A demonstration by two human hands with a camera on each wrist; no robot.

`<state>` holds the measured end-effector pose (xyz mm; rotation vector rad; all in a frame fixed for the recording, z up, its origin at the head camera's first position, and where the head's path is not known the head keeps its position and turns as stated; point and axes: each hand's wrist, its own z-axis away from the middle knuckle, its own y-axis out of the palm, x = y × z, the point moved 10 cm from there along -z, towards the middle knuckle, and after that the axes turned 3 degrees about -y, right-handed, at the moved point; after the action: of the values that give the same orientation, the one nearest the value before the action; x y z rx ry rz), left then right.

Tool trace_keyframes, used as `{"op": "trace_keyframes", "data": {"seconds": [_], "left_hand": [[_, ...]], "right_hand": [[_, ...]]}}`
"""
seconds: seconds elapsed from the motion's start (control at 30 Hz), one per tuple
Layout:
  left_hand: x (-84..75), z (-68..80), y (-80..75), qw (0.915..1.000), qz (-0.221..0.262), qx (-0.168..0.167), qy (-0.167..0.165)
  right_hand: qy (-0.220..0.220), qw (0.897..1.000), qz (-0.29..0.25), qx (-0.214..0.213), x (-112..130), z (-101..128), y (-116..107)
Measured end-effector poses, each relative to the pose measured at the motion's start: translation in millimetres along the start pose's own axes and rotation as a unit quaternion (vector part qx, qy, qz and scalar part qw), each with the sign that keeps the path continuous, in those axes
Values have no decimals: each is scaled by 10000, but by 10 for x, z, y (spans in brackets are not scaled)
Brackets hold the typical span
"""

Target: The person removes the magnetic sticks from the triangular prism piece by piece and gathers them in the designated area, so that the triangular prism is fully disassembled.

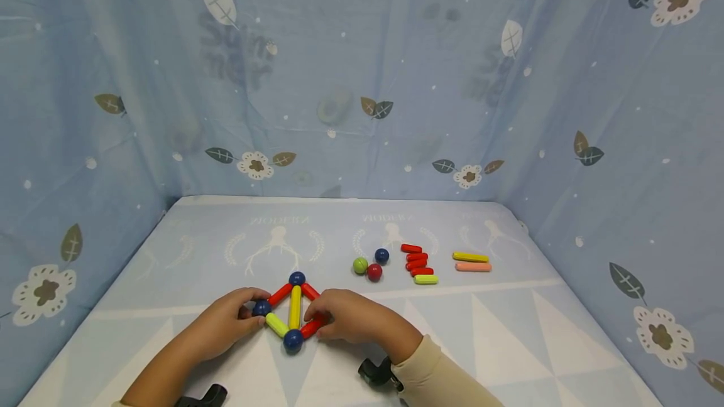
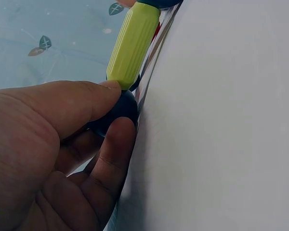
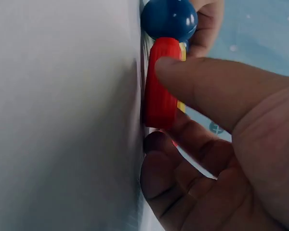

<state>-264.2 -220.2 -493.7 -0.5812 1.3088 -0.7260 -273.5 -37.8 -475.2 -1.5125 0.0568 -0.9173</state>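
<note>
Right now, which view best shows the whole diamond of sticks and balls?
The head view: the diamond lies whole between both hands. The left wrist view shows only a yellow-green stick and one dark ball; the right wrist view only a red stick and blue ball.

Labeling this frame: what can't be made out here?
- Head: right corner of the rod frame, hidden under the right hand; any ball there unseen.
- Left wrist: blue ball half covered by left hand.
- Right wrist: red rod, lower end behind fingers.
</note>
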Motion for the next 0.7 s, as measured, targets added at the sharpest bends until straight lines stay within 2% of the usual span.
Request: {"op": "trace_keyframes", "data": {"seconds": [0.1,0.17,0.27,0.4,0.47,0.57,0.63,0.7], "left_hand": [[1,-5,-1,10000,-40,0,-12],[4,-7,0,10000,-47,12,-20],[2,-10,-1,10000,-64,4,-17],[-5,-9,-1,10000,-63,-11,11],[-7,-4,3,10000,-58,6,17],[-10,8,4,10000,-54,27,12],[-15,15,1,10000,-71,25,13],[-23,17,-1,10000,-71,30,22]], "right_hand": [[47,10000,6,1,-11,-11,9],[96,9998,-181,-58,-24,-3,-2],[153,9965,-784,-241,-42,26,-40],[-102,9886,-1420,-487,22,45,-100],[-364,9895,-1297,-517,97,33,-105],[-677,9936,-777,-461,209,9,-77],[-735,9957,-367,-426,253,-2,-56],[-615,9971,-221,-389,252,-6,-39]]}}
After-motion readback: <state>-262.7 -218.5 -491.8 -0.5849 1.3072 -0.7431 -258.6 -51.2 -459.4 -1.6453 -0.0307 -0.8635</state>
